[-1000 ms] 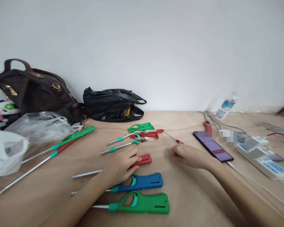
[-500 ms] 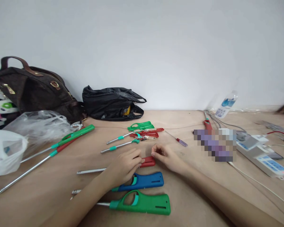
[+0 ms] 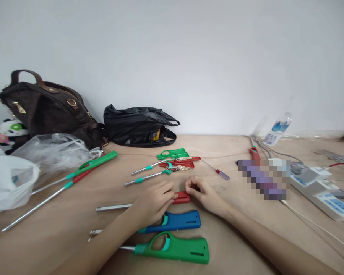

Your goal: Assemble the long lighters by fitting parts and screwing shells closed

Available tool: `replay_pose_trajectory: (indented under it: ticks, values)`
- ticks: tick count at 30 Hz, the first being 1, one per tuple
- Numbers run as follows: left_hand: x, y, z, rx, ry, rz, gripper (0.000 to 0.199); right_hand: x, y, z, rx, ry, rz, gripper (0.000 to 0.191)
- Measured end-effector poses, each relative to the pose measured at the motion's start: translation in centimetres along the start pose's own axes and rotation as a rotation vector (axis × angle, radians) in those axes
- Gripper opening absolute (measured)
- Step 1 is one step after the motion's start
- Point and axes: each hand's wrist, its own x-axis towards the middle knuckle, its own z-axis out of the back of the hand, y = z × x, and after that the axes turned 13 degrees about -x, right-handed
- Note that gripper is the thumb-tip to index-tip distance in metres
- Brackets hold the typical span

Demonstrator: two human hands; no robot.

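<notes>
Finding: in the last second the right hand (image 3: 205,196) has left its position beside the slim screwdriver with a translucent purple handle (image 3: 223,174) and come across to the long-necked red plastic lighter with a silver metal tube (image 3: 184,197). Over the final half second both hands have kept nearly the same pose.

Position of the lighter: lying on the tan table (image 3: 84,193), tube towards the left, between the hands, just beyond the blue plastic lighter (image 3: 186,220) and the green plastic lighter (image 3: 190,249).

Left hand (image 3: 154,196): fingers closed over the red handle, holding it. Right hand: thumb and forefinger drawn narrow at the handle's right end; whether they grip the edge or some small part cannot be told.

Assessment: both hands now appear committed to the red handle, and the screwdriver, lying free, is judged out of use at present.

Also noted: tiny pale pieces (image 3: 223,188), too small to identify, rest near the screwdriver; red handle shells with loose inner parts (image 3: 185,165) lie farther back, apart from the hands.
</notes>
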Motion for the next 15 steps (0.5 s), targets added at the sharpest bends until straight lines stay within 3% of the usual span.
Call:
replay_pose_trajectory:
  ticks: [15]
  values:
    - [-0.04,0.20,-0.11,-0.018,0.014,0.010,0.032,0.07,0.36,0.57,0.004,0.044,0.051,0.016]
